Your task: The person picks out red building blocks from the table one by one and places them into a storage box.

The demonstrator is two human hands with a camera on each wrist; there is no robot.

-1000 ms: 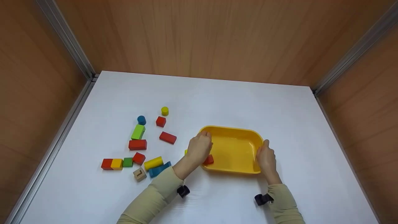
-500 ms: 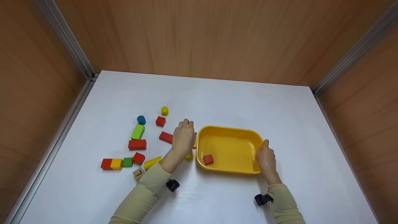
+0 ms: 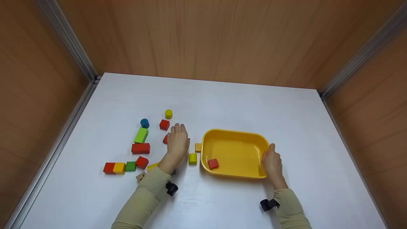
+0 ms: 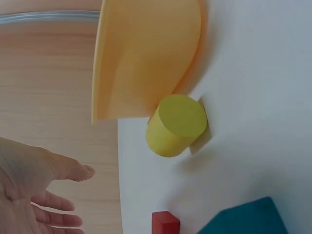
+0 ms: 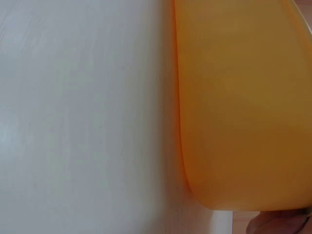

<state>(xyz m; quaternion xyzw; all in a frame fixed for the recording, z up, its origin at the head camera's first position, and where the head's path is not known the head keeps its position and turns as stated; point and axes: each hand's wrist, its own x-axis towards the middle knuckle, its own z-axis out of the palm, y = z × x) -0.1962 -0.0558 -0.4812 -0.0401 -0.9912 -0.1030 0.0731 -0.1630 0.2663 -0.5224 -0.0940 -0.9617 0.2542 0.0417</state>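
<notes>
My left hand (image 3: pixel 177 142) is over the table left of the yellow tray, partly covering a long red block (image 3: pixel 165 139). In the left wrist view its fingers are spread apart from the thumb (image 4: pixel 73 169), with nothing between them. My right hand (image 3: pixel 272 162) grips the right end of the yellow tray (image 3: pixel 235 130), thumb at the rim. One red cube (image 3: pixel 213 163) lies inside the tray, near its left front corner. A short yellow cylinder (image 4: pixel 176 126) and a small yellow-orange block (image 3: pixel 198 147) are just outside the tray's left side.
Several blocks lie on the left: a blue cylinder (image 3: pixel 144 123), a light green block (image 3: pixel 141 135), a red block (image 3: pixel 141 148), a green cube (image 3: pixel 130 166) and a wooden cube (image 3: pixel 140 176). A yellow cylinder (image 3: pixel 168 114) stands farther back. Wood panels (image 3: pixel 203 41) enclose the white table.
My left hand has moved left out of the tray to over the long red block, its fingers loosening. The red cube stays in the tray. My right hand keeps its hold.
</notes>
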